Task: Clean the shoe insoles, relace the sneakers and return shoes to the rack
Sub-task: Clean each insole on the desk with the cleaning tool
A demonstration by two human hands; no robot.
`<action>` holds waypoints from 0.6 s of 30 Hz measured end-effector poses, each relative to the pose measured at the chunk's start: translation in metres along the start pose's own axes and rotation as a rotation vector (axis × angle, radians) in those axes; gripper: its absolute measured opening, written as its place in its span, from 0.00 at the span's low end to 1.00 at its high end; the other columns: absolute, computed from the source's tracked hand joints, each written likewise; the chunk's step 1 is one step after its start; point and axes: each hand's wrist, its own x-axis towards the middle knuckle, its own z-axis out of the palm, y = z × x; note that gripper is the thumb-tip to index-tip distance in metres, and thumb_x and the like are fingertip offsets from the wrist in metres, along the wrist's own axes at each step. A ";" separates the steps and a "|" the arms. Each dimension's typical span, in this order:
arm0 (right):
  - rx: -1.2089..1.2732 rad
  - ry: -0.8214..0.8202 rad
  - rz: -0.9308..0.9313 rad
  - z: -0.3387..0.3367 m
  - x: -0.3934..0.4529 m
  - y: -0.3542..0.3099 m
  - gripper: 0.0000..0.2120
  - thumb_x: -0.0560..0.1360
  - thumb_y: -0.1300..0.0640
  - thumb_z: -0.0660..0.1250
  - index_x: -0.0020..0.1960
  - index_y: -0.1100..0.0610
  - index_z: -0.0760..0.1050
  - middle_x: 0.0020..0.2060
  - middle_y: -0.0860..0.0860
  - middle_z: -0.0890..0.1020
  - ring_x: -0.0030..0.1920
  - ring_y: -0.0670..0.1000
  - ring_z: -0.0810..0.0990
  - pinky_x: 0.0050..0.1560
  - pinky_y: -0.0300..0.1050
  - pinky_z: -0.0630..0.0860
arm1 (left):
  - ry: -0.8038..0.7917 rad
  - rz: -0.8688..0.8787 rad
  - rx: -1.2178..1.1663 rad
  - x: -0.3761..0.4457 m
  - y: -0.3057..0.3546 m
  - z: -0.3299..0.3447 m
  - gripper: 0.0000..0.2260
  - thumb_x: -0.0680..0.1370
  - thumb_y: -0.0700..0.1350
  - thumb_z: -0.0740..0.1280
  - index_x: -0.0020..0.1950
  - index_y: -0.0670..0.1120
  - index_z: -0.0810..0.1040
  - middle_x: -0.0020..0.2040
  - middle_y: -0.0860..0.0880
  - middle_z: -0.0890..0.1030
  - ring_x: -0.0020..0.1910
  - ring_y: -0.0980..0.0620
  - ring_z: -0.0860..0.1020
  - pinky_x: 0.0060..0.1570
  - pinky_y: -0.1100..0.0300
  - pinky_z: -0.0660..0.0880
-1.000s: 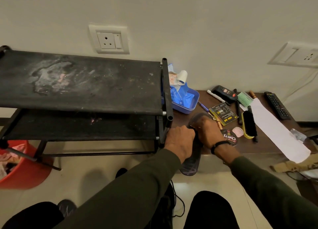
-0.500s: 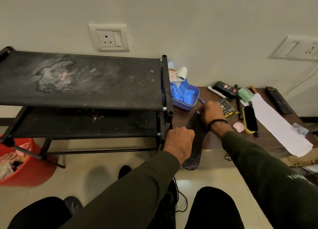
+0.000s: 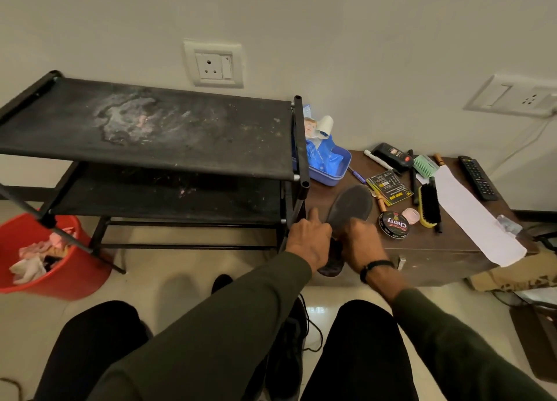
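Standing at left: a black two-tier shoe rack (image 3: 168,135) is seen against the wall, its dusty fabric shelves bare; whitish stains are marked on the top tier.
Cabinet: a low brown cabinet (image 3: 428,250) is set just beside the rack's right posts, its top cluttered.
Bucket: a red bucket (image 3: 69,268) with rags in it is placed on the floor under the rack's left end.
Paper: a long white paper strip (image 3: 470,216) is laid on the cabinet beside a black remote (image 3: 477,177).
Insole: a dark insole (image 3: 349,207) is laid on the cabinet's front left corner, toe end toward the wall, heel end overhanging the edge.
Left hand: the left hand (image 3: 307,241) is curled around the insole's left edge, forefinger stretched toward the rack post.
Right hand: the right hand (image 3: 361,244) is pressed over the insole's middle, fingers bent onto it; whether anything is held under it cannot be told.
Brush: a black-bristled shoe brush (image 3: 429,206) is laid to the right.
Tin: a round polish tin (image 3: 394,224) is set near the right hand.
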 end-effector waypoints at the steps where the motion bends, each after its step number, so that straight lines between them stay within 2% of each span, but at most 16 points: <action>1: -0.001 -0.018 -0.015 0.001 -0.009 0.000 0.04 0.75 0.60 0.71 0.47 0.61 0.82 0.44 0.57 0.83 0.45 0.59 0.82 0.40 0.41 0.69 | -0.019 -0.012 -0.031 0.001 -0.002 0.003 0.18 0.79 0.41 0.67 0.68 0.51 0.75 0.67 0.41 0.66 0.56 0.37 0.78 0.55 0.46 0.77; 3: 0.057 -0.069 -0.033 -0.007 -0.020 -0.003 0.04 0.75 0.62 0.71 0.46 0.57 0.85 0.42 0.52 0.83 0.43 0.54 0.82 0.41 0.40 0.70 | -0.064 -0.035 -0.122 0.000 -0.007 0.006 0.25 0.78 0.43 0.67 0.75 0.55 0.71 0.68 0.41 0.70 0.62 0.36 0.76 0.61 0.45 0.76; 4: 0.189 -0.090 0.014 -0.013 -0.024 -0.004 0.06 0.75 0.64 0.72 0.46 0.56 0.86 0.40 0.49 0.83 0.41 0.51 0.81 0.41 0.40 0.74 | -0.074 -0.061 -0.188 0.000 -0.010 0.007 0.26 0.78 0.44 0.67 0.76 0.58 0.69 0.69 0.42 0.72 0.64 0.37 0.76 0.63 0.45 0.75; 5: 0.415 -0.096 0.105 -0.019 -0.026 -0.006 0.07 0.75 0.66 0.72 0.46 0.56 0.86 0.39 0.49 0.83 0.40 0.50 0.82 0.42 0.41 0.78 | -0.075 -0.092 -0.274 0.000 -0.013 0.009 0.26 0.79 0.46 0.66 0.76 0.60 0.69 0.69 0.42 0.75 0.64 0.38 0.76 0.64 0.46 0.75; 7: 0.997 -0.072 0.344 -0.028 -0.031 -0.006 0.07 0.75 0.71 0.70 0.49 0.62 0.84 0.41 0.56 0.85 0.42 0.55 0.85 0.45 0.44 0.84 | -0.064 -0.147 -0.457 -0.001 -0.018 0.016 0.21 0.79 0.50 0.65 0.72 0.62 0.73 0.65 0.45 0.80 0.62 0.39 0.79 0.63 0.47 0.77; 9: 1.447 -0.081 0.506 -0.032 -0.036 -0.003 0.10 0.75 0.73 0.68 0.55 0.69 0.79 0.46 0.62 0.85 0.47 0.58 0.86 0.47 0.45 0.84 | -0.049 -0.204 -0.631 -0.005 -0.023 0.024 0.21 0.77 0.53 0.66 0.70 0.61 0.73 0.62 0.45 0.81 0.54 0.41 0.83 0.55 0.46 0.81; 10: 1.602 -0.100 0.550 -0.034 -0.038 0.001 0.11 0.75 0.74 0.67 0.57 0.70 0.77 0.48 0.63 0.85 0.49 0.59 0.86 0.46 0.46 0.85 | -0.051 -0.237 -0.728 -0.007 -0.025 0.029 0.23 0.76 0.52 0.68 0.71 0.60 0.71 0.62 0.44 0.81 0.48 0.42 0.85 0.48 0.47 0.84; 12: 1.777 -0.133 0.609 -0.037 -0.038 0.010 0.12 0.76 0.74 0.65 0.58 0.68 0.76 0.51 0.64 0.85 0.51 0.60 0.86 0.45 0.46 0.84 | -0.069 -0.300 -0.886 -0.011 -0.026 0.037 0.28 0.78 0.47 0.70 0.76 0.59 0.66 0.62 0.43 0.80 0.38 0.47 0.86 0.34 0.55 0.83; 13: 1.825 -0.144 0.629 -0.037 -0.037 0.015 0.12 0.77 0.73 0.64 0.59 0.67 0.76 0.52 0.64 0.85 0.51 0.60 0.86 0.44 0.45 0.84 | -0.075 -0.320 -0.931 -0.012 -0.026 0.041 0.29 0.78 0.44 0.71 0.77 0.58 0.65 0.62 0.42 0.80 0.36 0.49 0.86 0.31 0.57 0.82; 15: 1.880 -0.165 0.644 -0.036 -0.035 0.022 0.12 0.77 0.72 0.63 0.60 0.66 0.76 0.53 0.64 0.84 0.51 0.59 0.86 0.45 0.45 0.84 | -0.033 -0.323 -0.994 -0.011 -0.022 0.048 0.28 0.78 0.40 0.71 0.76 0.55 0.68 0.59 0.43 0.82 0.34 0.49 0.85 0.31 0.56 0.83; 18: 1.850 -0.151 0.637 -0.032 -0.026 0.031 0.12 0.78 0.71 0.62 0.60 0.65 0.76 0.52 0.62 0.85 0.49 0.56 0.87 0.44 0.44 0.84 | 0.125 -0.319 -1.044 -0.006 -0.014 0.049 0.18 0.79 0.40 0.71 0.68 0.51 0.78 0.47 0.49 0.85 0.35 0.50 0.85 0.38 0.53 0.84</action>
